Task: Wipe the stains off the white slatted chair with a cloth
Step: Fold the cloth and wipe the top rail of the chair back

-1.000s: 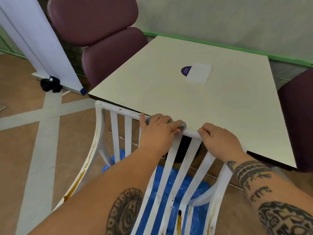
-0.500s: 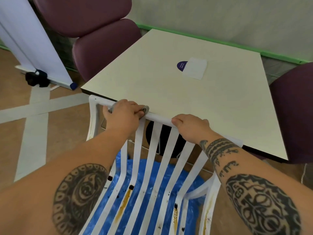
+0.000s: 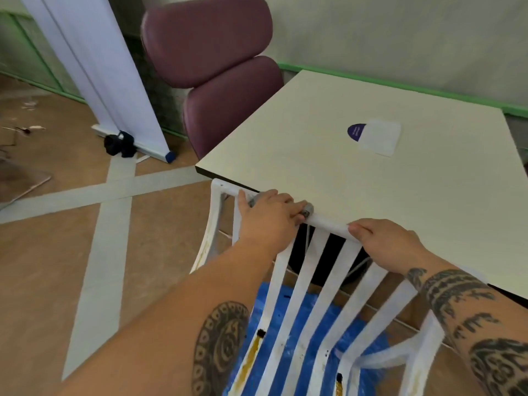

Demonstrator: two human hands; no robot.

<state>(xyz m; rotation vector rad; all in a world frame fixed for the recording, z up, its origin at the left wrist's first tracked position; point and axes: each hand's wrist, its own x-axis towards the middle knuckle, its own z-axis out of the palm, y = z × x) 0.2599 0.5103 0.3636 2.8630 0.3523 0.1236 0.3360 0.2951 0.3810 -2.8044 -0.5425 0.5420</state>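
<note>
Gripping the top rail of the white slatted chair (image 3: 303, 284), both hands sit side by side on it; the left hand (image 3: 270, 214) is clamped over a grey cloth (image 3: 307, 210), which pokes out past the fingertips and again by the thumb, pressed against the rail; the right hand (image 3: 383, 242) is closed on the bare rail a little further along, apart from the left. The chair stands with its back tucked against the near edge of the pale desk (image 3: 357, 172); brown-yellow stains (image 3: 253, 352) run down several slats and along the left frame; blue sheeting (image 3: 303, 324) lies beneath the seat. On the desk lie a white paper square (image 3: 380, 137) and, partly under it, a dark purple round sticker (image 3: 355, 131) whose small white writing is too blurred to read. A maroon padded chair (image 3: 217, 70) stands beyond the desk's left corner.
</note>
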